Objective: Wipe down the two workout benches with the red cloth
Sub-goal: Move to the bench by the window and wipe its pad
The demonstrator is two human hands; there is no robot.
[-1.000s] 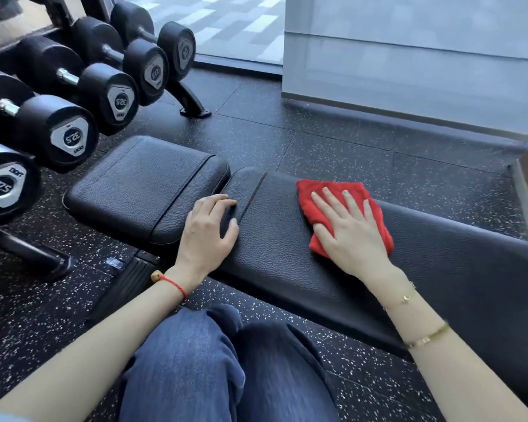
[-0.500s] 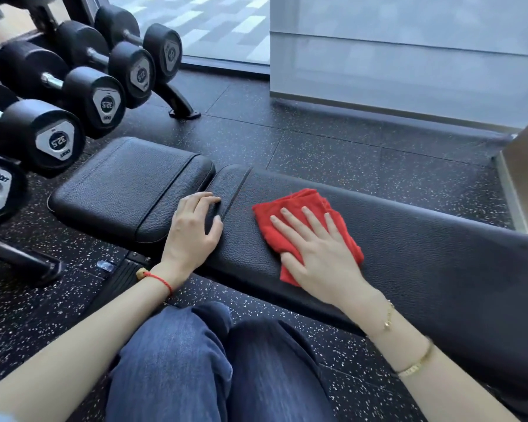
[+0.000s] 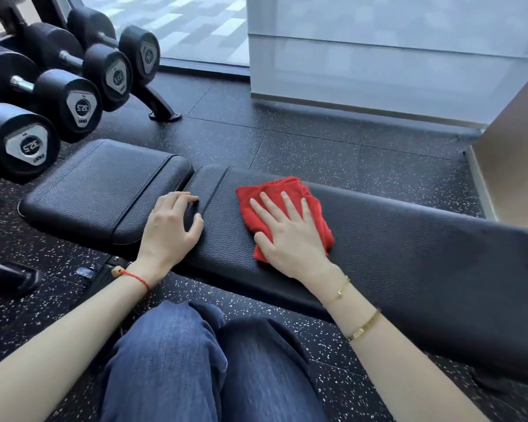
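Note:
A black workout bench lies across the view, with a short seat pad (image 3: 98, 190) on the left and a long back pad (image 3: 409, 239) running off to the right. The red cloth (image 3: 314, 208) lies bunched on the long pad near its left end. My right hand (image 3: 290, 236) presses flat on the cloth with its fingers spread. My left hand (image 3: 168, 229) rests on the bench at the gap between the two pads, fingers bent with their tips at the gap. Only this one bench is in view.
A rack of black dumbbells (image 3: 70, 102) stands at the left, close to the seat pad, its foot (image 3: 162, 109) on the speckled rubber floor (image 3: 317, 147). A grey wall (image 3: 378, 71) stands behind the bench. My knees in blue jeans (image 3: 201, 360) are in front of it.
My right hand has slid the red cloth leftward along the long pad, closer to my left hand. The left hand has stayed at the gap, its fingers more bent.

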